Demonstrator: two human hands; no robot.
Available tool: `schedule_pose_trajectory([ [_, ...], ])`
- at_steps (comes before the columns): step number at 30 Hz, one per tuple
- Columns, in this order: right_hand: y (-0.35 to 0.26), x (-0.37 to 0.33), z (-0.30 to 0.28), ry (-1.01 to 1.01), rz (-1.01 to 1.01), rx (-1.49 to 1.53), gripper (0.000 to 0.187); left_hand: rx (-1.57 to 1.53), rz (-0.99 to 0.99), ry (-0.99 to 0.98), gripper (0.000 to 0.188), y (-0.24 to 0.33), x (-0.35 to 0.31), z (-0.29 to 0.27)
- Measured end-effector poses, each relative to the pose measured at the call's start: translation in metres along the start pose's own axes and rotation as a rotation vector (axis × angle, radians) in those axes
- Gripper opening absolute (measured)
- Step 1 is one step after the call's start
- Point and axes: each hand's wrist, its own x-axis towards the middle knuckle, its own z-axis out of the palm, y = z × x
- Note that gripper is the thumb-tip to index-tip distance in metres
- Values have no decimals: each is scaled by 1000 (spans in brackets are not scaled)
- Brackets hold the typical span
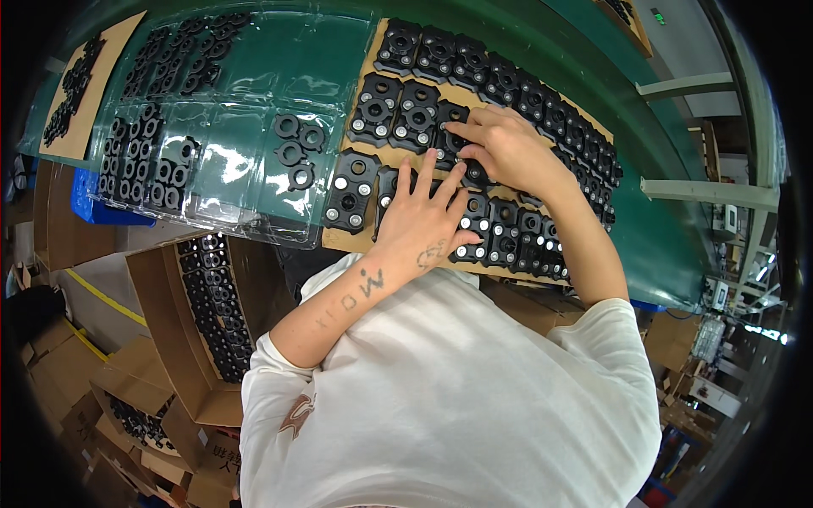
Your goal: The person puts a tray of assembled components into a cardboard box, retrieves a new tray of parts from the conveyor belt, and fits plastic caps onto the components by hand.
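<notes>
Rows of black parts [373, 110], each with round holes and silvery round inserts, lie on a brown cardboard sheet [337, 240]. My left hand [423, 216] rests over the nearer rows, palm down, its fingers spread across the parts. Just beyond it, my right hand [517, 152] is curled, with thumb and index finger at opposite edges of one black part [455, 131] in the middle row. That part sits among its neighbours, partly covered by the fingers. The left fingers hide other parts.
On the green table [279, 51], left of the sheet, a clear plastic tray [246, 127] bears black ring-shaped pieces [301, 175]. Farther left lies cardboard [106, 63] with small dark pieces. Below the table's edge, an open carton [161, 296] contains more black parts. Metal bars [686, 87] stand at the right.
</notes>
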Motion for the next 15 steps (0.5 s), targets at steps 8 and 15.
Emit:
schedule_pose_trajectory([
  [8,-17,10,-7,-75,189,-40,30,11,3,24,64,-1,-2,1],
  [15,-3,0,-7,14,159,79,23,-3,4,-23,64,1,-4,-1],
])
